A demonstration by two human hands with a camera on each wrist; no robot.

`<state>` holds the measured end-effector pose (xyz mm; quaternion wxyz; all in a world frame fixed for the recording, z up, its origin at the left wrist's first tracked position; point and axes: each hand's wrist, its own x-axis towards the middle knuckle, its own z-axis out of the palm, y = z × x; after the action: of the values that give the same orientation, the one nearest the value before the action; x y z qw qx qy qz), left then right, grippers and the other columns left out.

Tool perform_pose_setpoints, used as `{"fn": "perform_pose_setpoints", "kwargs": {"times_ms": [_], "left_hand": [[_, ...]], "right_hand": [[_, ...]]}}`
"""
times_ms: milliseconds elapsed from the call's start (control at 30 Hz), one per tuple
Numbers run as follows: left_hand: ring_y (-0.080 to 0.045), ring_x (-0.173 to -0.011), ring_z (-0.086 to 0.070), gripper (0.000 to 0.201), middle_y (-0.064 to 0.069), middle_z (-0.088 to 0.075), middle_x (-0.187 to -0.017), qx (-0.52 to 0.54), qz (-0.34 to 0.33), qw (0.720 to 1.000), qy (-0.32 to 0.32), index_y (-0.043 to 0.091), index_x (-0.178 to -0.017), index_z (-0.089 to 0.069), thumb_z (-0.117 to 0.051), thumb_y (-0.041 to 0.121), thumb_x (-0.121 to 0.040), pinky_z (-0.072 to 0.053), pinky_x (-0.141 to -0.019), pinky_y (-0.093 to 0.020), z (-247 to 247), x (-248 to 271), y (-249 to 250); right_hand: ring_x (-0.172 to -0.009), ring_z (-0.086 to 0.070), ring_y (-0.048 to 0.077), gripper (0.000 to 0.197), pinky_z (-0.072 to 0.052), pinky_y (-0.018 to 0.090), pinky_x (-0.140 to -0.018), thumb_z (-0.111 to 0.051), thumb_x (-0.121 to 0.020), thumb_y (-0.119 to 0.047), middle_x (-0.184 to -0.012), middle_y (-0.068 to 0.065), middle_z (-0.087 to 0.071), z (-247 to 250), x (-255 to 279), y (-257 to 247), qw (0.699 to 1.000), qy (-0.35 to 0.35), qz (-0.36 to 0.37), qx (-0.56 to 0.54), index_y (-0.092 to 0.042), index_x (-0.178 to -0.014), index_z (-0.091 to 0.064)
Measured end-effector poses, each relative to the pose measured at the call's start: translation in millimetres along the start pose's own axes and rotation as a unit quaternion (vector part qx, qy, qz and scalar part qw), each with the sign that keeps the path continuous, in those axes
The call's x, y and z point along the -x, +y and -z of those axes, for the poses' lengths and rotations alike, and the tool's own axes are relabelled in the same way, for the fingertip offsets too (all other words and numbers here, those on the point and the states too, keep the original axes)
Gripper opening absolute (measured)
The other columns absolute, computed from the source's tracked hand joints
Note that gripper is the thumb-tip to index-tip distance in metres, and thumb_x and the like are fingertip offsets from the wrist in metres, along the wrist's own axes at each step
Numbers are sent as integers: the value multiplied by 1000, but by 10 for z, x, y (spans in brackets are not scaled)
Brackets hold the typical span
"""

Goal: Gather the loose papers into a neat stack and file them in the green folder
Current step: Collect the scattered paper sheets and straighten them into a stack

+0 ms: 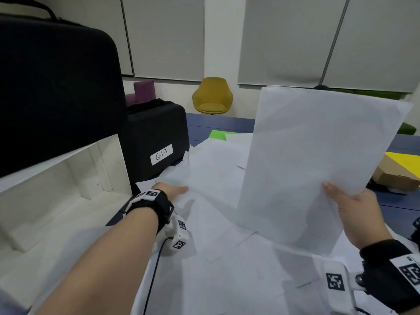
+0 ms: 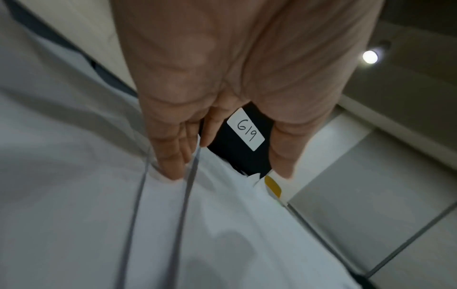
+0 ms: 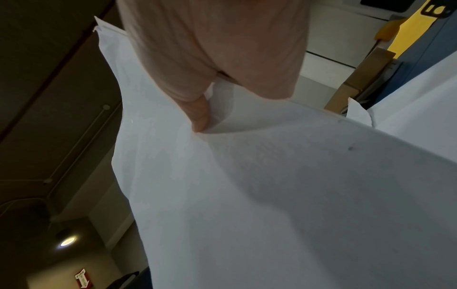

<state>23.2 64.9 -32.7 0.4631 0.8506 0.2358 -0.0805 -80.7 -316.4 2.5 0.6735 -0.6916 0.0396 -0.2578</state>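
At the right of the head view, the right hand (image 1: 359, 214) is holding a bundle of white sheets (image 1: 318, 160) upright above the counter (image 1: 218, 125), thumb lying on the near face and the other fingers hidden behind. In the right wrist view the thumb (image 3: 200, 115) is pinching the sheets (image 3: 272, 185) near their lower edge, and their far corners (image 3: 99, 25) are sitting slightly out of line. The bundle's top edge is reaching into the upper right of the head view, with open air around it.

At lower centre, loose papers (image 1: 216, 223) are lying overlapped at mixed angles, covering most of the counter. The left hand (image 1: 172, 189) is reaching flat over their left margin; in the left wrist view its fingers (image 2: 170, 152) are lying straight and close together with the tips on the papers (image 2: 222, 224), thumb held apart, gripping nothing.

A corner of the green folder (image 1: 219, 135) is showing at the far edge of the pile, upper centre, mostly covered by paper.

At the left, a black case (image 1: 156, 137) labelled 619 is standing just beside the papers, touching their edge, with a larger black case (image 1: 56, 92) and a white open box (image 1: 56, 189) crowding the left side. A cardboard box (image 1: 397, 173) is sitting at the right edge. A yellow chair (image 1: 212, 95) is standing well beyond the counter.
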Motion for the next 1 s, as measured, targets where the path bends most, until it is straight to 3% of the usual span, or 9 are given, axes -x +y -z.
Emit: {"fn": "perform_pose_setpoints", "kwargs": {"times_ms": [100,200,367,500,567,633,733,833,1000], "left_hand": [[-29,-109,-58,88,-10,-61,-120,-126,17,992,3,7,-126,-56,-71,70,-67,-44,-96,-34,-31,36,101],[-30,-128,-49,103,-10,-48,-140,-260,14,964,54,9,-138,-45,-64,78,-64,-41,-106,-39,-146,3,124],[-26,-127,-44,91,-9,-41,-127,-298,19,949,98,-1,-137,-27,-67,58,-80,-40,-101,-32,-282,48,193],[-30,-136,-40,80,-14,-36,-147,-279,-7,956,92,-1,-144,-22,-62,43,-91,-40,-102,-30,-261,108,203],[-31,-130,-47,71,-16,-46,-142,-207,-3,974,96,-2,-143,-28,-67,25,-90,-44,-85,-25,-255,76,147],[-32,-118,-57,71,-16,-56,-130,-138,28,987,84,-2,-138,-32,-73,17,-83,-48,-86,-29,-212,-16,56],[-33,-101,-65,56,-16,-65,-114,-85,47,992,85,2,-125,-52,-74,19,-77,-53,-89,-37,-65,-77,-37],[-33,-117,-58,38,-15,-60,-126,-157,53,982,93,4,-123,-57,-61,21,-90,-48,-97,-34,56,-127,-92],[-35,-121,-51,43,-13,-53,-131,-190,124,964,135,12,-121,-53,-52,32,-82,-39,-104,-41,124,-686,-335]], "right_hand": [[-74,-68,-6,43,-52,8,-63,-71,-63,-47,-79,-21,-73,26,27,-91,1000,21,15,-5,-15,-92,-68],[-74,-66,-12,15,-48,3,-60,-65,-89,-17,-72,-29,-70,90,8,-75,999,36,32,1,-15,-104,-66],[-64,-63,-15,25,-46,1,-56,-61,-92,-9,-69,-22,-70,116,32,-37,999,46,23,-1,-8,-117,-62],[-74,-67,-8,56,-50,5,-63,-73,-60,-50,-79,-23,-73,75,40,15,999,14,17,-39,-12,-101,-67],[-76,-67,-5,37,-51,6,-62,-72,-70,-41,-78,-24,-72,59,17,68,999,10,7,-44,-16,-97,-67],[-71,-66,-8,13,-50,7,-59,-65,-89,-18,-73,-27,-71,42,4,78,999,10,6,-30,-18,-102,-65],[-70,-65,-11,9,-50,13,-62,-64,-89,-16,-72,-27,-71,56,-25,84,1000,1,-2,-10,-19,-98,-65],[-71,-66,-9,13,-49,5,-57,-68,-86,-22,-75,-26,-71,48,-48,63,1000,-9,-3,-28,-17,-98,-66],[-79,-68,-7,60,-52,7,-65,-73,-49,-57,-87,-22,-74,69,-36,33,999,-7,3,-47,-18,-95,-68]]}}
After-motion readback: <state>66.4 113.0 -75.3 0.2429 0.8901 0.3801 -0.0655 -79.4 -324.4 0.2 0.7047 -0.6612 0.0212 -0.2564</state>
